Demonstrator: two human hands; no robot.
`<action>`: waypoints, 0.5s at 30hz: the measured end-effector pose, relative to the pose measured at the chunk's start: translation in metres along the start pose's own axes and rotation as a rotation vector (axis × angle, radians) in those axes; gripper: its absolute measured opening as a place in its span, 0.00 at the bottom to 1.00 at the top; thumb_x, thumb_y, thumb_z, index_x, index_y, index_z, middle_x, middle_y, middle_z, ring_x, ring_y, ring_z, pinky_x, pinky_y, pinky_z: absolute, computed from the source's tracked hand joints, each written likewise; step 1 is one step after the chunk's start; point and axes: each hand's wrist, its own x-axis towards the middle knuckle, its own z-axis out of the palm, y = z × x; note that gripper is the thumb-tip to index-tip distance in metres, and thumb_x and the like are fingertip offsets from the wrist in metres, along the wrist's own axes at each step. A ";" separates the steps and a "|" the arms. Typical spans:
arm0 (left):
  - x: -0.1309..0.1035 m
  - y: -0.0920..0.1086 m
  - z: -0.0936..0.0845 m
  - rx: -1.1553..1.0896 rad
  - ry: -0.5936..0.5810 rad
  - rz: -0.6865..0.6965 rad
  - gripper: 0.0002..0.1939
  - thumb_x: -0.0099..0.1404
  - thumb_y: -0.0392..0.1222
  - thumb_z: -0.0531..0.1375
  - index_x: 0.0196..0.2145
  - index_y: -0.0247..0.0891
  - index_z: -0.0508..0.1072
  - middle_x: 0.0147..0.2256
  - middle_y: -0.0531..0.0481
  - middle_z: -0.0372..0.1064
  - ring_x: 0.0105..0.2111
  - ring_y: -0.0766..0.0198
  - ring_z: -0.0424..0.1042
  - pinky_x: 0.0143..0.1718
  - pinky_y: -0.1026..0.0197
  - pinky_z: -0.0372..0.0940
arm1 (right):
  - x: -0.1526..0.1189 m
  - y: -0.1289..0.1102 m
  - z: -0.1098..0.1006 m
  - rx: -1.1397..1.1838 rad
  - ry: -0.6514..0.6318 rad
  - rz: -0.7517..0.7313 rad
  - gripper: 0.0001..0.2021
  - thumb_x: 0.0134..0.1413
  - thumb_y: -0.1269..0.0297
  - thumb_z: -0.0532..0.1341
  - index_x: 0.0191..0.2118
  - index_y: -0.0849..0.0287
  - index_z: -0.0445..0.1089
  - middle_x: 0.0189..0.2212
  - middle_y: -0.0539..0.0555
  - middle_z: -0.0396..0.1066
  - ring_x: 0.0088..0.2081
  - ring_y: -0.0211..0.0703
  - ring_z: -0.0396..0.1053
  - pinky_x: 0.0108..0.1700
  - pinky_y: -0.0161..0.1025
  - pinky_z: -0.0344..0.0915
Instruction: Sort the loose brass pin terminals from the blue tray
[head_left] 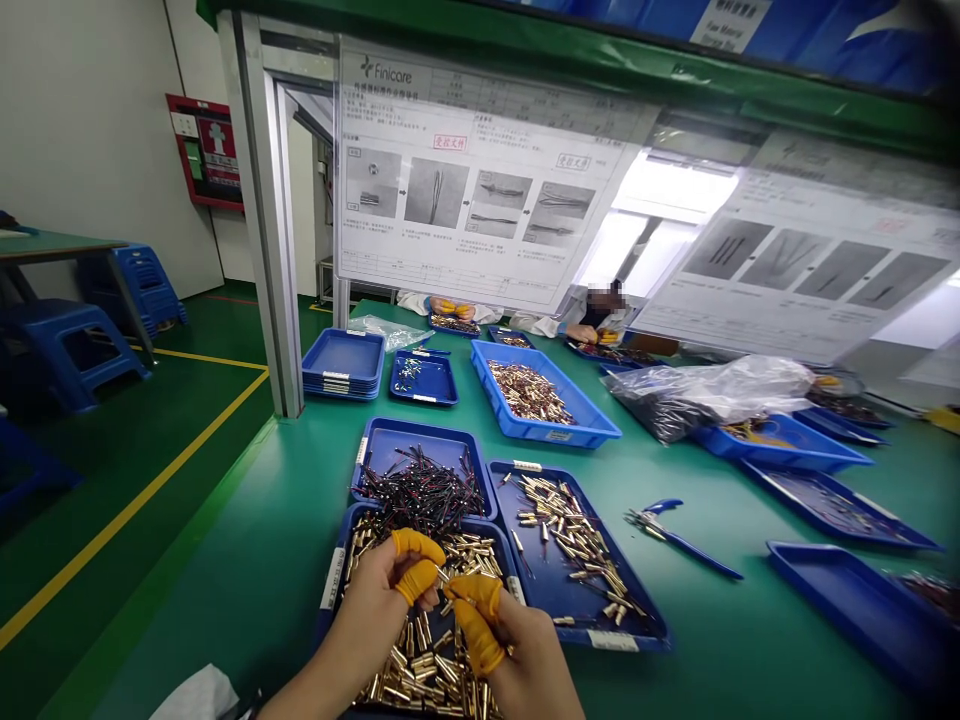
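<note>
My left hand [390,590] and my right hand [514,635] wear yellow finger cots on thumb and forefinger. Both are pinched closed, fingertips almost meeting, with a small thin piece between them, mostly hidden. Below them lies a blue tray [330,585] full of brass-coloured metal sleeves [424,665]. Just beyond, another blue tray [469,450] carries a heap of thin black and dark red wire pieces [420,485]. To the right, a third tray [652,635] has brass sleeves with dark wires attached [559,520].
Blue-handled pliers [682,540] lie right of the trays. Farther back are stacked trays [341,365], a small parts tray [424,385], a deep blue bin [551,435] of brass parts and a plastic bag [720,385]. A metal post [259,220] rises at left. Co-workers' hands [592,335] work opposite.
</note>
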 end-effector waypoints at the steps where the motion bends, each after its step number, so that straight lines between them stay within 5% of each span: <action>1: 0.000 -0.001 0.000 0.001 -0.002 0.004 0.09 0.54 0.45 0.61 0.30 0.37 0.70 0.20 0.56 0.64 0.23 0.64 0.65 0.29 0.62 0.61 | 0.000 -0.001 -0.001 -0.008 0.000 0.002 0.13 0.54 0.58 0.52 0.26 0.60 0.66 0.17 0.48 0.61 0.19 0.36 0.53 0.20 0.33 0.48; 9: -0.003 -0.002 0.001 0.152 -0.063 0.005 0.05 0.55 0.40 0.57 0.30 0.37 0.70 0.25 0.53 0.66 0.26 0.63 0.65 0.29 0.62 0.60 | 0.001 -0.009 -0.004 0.018 -0.007 0.055 0.12 0.54 0.58 0.54 0.24 0.57 0.60 0.17 0.43 0.51 0.20 0.35 0.48 0.21 0.33 0.45; 15: -0.005 -0.009 0.001 0.297 -0.149 -0.044 0.07 0.54 0.41 0.57 0.23 0.37 0.66 0.20 0.56 0.60 0.23 0.64 0.61 0.24 0.64 0.56 | 0.002 -0.002 -0.004 0.072 -0.103 0.111 0.10 0.48 0.56 0.60 0.28 0.57 0.62 0.18 0.44 0.59 0.20 0.36 0.56 0.22 0.32 0.52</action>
